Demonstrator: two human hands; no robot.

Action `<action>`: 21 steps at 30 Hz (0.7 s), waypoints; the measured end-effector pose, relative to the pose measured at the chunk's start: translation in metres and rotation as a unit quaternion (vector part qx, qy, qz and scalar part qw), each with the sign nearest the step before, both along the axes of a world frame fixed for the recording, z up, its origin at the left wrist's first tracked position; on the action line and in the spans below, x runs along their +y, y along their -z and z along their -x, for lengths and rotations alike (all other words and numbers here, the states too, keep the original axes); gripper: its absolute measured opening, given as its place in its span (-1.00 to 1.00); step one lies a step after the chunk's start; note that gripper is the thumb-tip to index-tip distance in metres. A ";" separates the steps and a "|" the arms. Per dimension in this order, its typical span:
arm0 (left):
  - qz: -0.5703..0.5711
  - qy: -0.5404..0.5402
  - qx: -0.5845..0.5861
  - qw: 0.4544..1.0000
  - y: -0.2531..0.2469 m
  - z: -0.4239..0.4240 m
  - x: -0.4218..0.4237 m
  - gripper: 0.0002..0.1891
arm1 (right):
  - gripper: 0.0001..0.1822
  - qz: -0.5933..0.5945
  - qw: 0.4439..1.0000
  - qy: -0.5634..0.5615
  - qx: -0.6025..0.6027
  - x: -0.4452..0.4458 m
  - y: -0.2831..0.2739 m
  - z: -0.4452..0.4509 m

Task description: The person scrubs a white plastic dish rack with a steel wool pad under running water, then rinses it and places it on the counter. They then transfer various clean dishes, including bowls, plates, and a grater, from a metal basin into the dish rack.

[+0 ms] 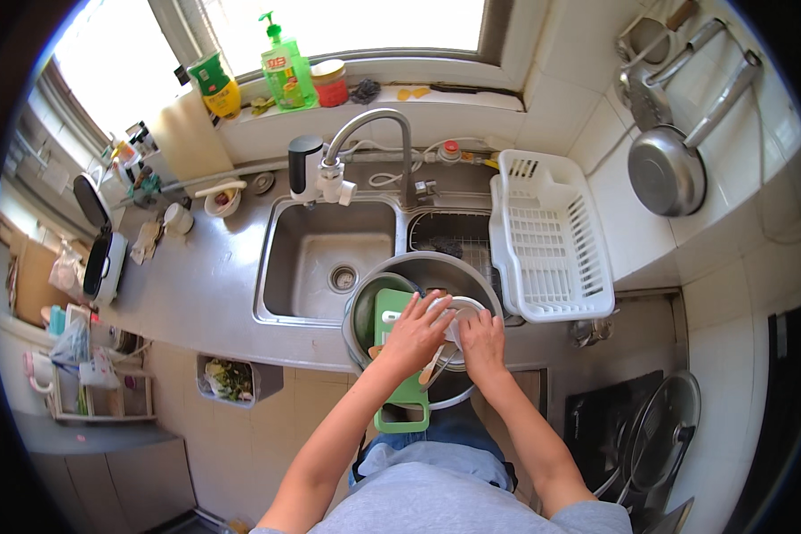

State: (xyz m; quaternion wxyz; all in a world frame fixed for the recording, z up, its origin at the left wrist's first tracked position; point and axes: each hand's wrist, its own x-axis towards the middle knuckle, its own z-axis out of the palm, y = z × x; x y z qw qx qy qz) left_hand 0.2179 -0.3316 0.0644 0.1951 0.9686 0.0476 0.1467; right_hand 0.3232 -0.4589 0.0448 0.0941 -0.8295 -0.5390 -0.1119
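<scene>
A large metal basin (484, 274) stands at the sink's front edge, piled with kitchenware. In it are a green cutting board (392, 304) with its handle over the near rim, a smaller round bowl or pot (367, 317), white bowls (470, 304) and some utensils (434, 366). My left hand (417, 334) lies over the board and the white dishes with its fingers spread; whether it grips anything is hidden. My right hand (484, 344) has its fingertips at a small whitish cup or bowl (464, 317); its grip is not clear.
Behind the basin is a double steel sink (334, 260) with a curved faucet (374, 117). A white plastic dish rack (554, 233) stands right of it. Bottles (284, 73) line the windowsill. A waste bin (240, 384) is below left; a glass lid (667, 427) leans at the lower right.
</scene>
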 end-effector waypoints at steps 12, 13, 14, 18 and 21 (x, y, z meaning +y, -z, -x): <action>-0.132 -0.122 0.090 0.980 0.017 -0.015 -0.032 -0.84 | -0.73 -0.062 0.984 -0.068 0.154 -0.013 -0.013 -0.021; -0.129 -0.128 0.092 0.979 0.015 -0.015 -0.035 -0.83 | -0.68 -0.061 0.982 -0.078 0.164 -0.016 -0.016 -0.023; -0.119 -0.131 0.117 0.977 0.011 -0.013 -0.037 -0.82 | -0.63 -0.059 0.979 -0.089 0.173 -0.018 -0.018 -0.025; -0.052 -0.142 0.171 0.974 0.002 0.005 -0.035 -0.76 | -0.56 -0.042 0.967 -0.125 0.216 -0.022 -0.027 -0.031; 0.062 -0.150 0.188 0.969 -0.008 0.021 -0.029 -0.73 | -0.59 -0.052 0.959 -0.143 0.238 -0.022 -0.028 -0.035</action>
